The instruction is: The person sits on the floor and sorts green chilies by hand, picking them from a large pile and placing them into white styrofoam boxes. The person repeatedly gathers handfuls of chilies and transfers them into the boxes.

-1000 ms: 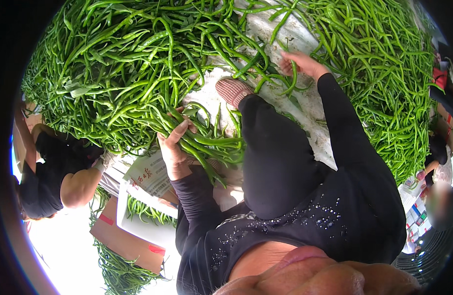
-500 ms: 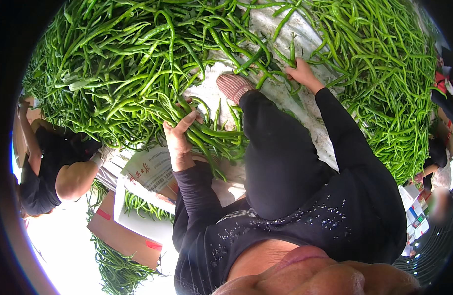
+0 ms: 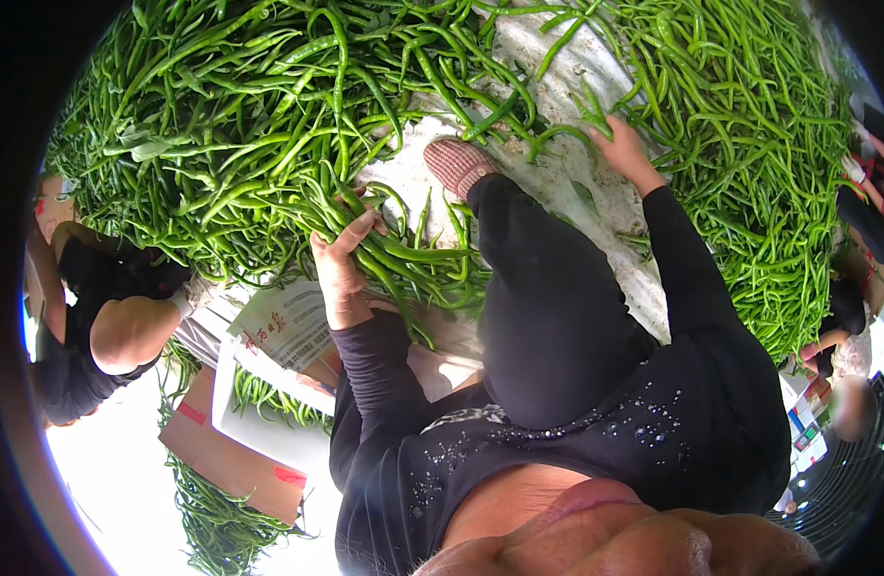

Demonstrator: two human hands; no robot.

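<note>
Head camera view, looking down over a person in black clothes seated among a huge heap of long green peppers (image 3: pixel 269 125). The left hand (image 3: pixel 341 264) is closed around a thick bunch of peppers (image 3: pixel 403 254), thumb on top, with the bunch fanning out to the right over a pale sheet (image 3: pixel 567 182) on the ground. The right hand (image 3: pixel 622 149) reaches farther out, its fingers curled down onto a few peppers at the edge of the heap on the right; whether it actually grips one cannot be told. Between the two hands the person's bent leg in black trousers stretches forward, ending in a reddish checked shoe (image 3: pixel 458 163) that rests on the pale sheet. Just below the left forearm lies a folded newspaper (image 3: pixel 283 331), and under that a cardboard box (image 3: pixel 230 456) with more peppers lined inside and beside it. At the left edge another person in black (image 3: pixel 86 336) crouches near the heap, one bare arm showing. More people are partly visible at the far right edge.
</note>
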